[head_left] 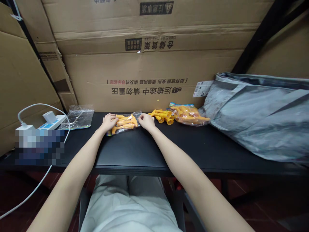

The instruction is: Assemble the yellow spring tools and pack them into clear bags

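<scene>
A clear plastic bag (126,123) with several orange-yellow plastic pieces inside lies flat on the black table, between my hands. My left hand (109,122) is closed on its left end, fingers curled over the edge. At the right end, my right hand (146,121) pinches the bag's clear edge between thumb and fingers. Loose yellow plastic pieces with flared, horn-like ends (165,116) sit in a small pile just right of my right hand. Beyond them lies another filled bag (189,115) of orange pieces, with a colourful header.
A flat clear bag (78,118) lies at the left, beside a white power strip (51,124) with a charger and a looping white cable (43,104). A large grey bag (256,122) covers the right side. Cardboard (154,67) walls the back of the black table (135,154).
</scene>
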`<act>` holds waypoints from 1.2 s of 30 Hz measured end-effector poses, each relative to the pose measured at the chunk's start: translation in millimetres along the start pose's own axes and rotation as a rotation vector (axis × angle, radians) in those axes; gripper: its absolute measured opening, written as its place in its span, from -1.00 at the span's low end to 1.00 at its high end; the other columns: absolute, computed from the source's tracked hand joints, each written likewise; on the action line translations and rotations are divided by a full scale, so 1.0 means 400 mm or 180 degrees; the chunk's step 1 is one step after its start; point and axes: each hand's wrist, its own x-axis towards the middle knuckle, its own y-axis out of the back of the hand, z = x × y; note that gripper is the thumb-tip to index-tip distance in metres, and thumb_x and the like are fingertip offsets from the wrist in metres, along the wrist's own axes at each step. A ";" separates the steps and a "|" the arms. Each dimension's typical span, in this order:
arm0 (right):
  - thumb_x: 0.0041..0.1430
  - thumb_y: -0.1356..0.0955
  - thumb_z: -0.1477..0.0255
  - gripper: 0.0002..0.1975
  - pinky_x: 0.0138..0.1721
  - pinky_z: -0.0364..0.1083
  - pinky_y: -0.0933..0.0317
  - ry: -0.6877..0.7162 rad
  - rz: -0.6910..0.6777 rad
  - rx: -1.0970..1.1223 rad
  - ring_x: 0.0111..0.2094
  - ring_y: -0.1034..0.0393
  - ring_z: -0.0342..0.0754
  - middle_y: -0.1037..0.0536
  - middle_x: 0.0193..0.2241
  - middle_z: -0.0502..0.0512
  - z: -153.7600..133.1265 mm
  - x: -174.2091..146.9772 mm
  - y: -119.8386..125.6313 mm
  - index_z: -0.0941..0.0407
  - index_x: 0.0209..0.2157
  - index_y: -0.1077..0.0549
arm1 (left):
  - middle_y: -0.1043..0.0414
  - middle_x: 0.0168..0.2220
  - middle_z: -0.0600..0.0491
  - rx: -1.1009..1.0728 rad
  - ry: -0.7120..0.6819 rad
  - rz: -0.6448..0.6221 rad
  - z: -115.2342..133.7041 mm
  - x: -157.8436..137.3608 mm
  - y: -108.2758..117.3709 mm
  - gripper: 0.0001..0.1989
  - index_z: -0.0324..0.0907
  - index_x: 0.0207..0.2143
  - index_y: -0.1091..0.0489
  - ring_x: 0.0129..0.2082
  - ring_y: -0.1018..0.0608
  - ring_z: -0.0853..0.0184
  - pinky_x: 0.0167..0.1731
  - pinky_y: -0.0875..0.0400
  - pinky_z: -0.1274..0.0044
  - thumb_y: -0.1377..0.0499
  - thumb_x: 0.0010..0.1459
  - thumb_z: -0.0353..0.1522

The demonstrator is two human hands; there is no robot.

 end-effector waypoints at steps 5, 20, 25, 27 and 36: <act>0.14 -0.21 0.54 -0.82 -0.06 0.09 -0.13 0.0020 0.0412 -0.0575 -0.03 -0.30 0.14 -0.45 -0.14 0.29 0.003 -0.008 0.024 0.20 -0.24 -0.40 | -0.41 0.02 -0.04 0.0269 -0.0332 0.0035 0.020 -0.018 0.004 -0.79 -0.13 -0.30 -0.46 0.15 -0.30 0.17 0.17 -0.08 0.20 -0.04 0.11 -0.34; 0.17 -0.29 0.33 -0.66 -0.10 0.10 -0.25 -0.0595 -0.0178 -0.0537 -0.10 -0.43 0.28 -0.54 -0.29 0.51 0.009 0.007 0.045 0.33 -0.23 -0.51 | -0.47 -0.61 0.02 0.0200 0.0872 -0.0108 0.026 -0.023 0.053 -0.67 -0.15 -0.33 -0.49 -0.43 -0.57 0.20 -0.28 -0.38 0.45 0.03 0.17 -0.21; 0.17 -0.29 0.26 -0.65 -0.22 -0.03 -0.29 -0.0759 -0.0541 -0.0108 -0.37 -0.48 0.08 -0.49 -0.62 0.24 0.024 0.015 0.035 0.25 -0.49 -0.50 | -0.42 -0.66 0.07 -0.0425 0.1119 -0.0128 0.019 -0.023 0.049 -0.75 -0.23 -0.26 -0.47 -0.61 -0.50 0.31 -0.44 -0.37 0.52 -0.07 0.09 -0.32; 0.14 -0.32 0.28 -0.68 -0.33 -0.09 -0.30 -0.0756 -0.0563 0.0312 -0.50 -0.43 -0.02 -0.44 -0.68 0.14 0.033 0.022 0.022 0.21 -0.57 -0.44 | -0.50 -0.52 0.04 -0.0854 0.1022 -0.0215 0.019 -0.023 0.039 -0.75 -0.25 -0.20 -0.44 -0.58 -0.50 0.37 -0.47 -0.36 0.57 -0.11 0.07 -0.36; 0.06 -0.40 0.58 -0.76 -0.47 -0.19 -0.33 -0.1380 -0.0720 0.2827 -0.58 -0.37 -0.18 -0.41 -0.67 -0.01 0.031 0.021 -0.019 0.14 -0.53 -0.25 | -0.33 -0.74 0.13 -0.1117 0.1038 -0.0668 0.024 -0.023 0.027 -0.73 -0.29 -0.18 -0.40 -0.75 -0.37 0.41 -0.62 -0.25 0.60 -0.09 0.14 -0.30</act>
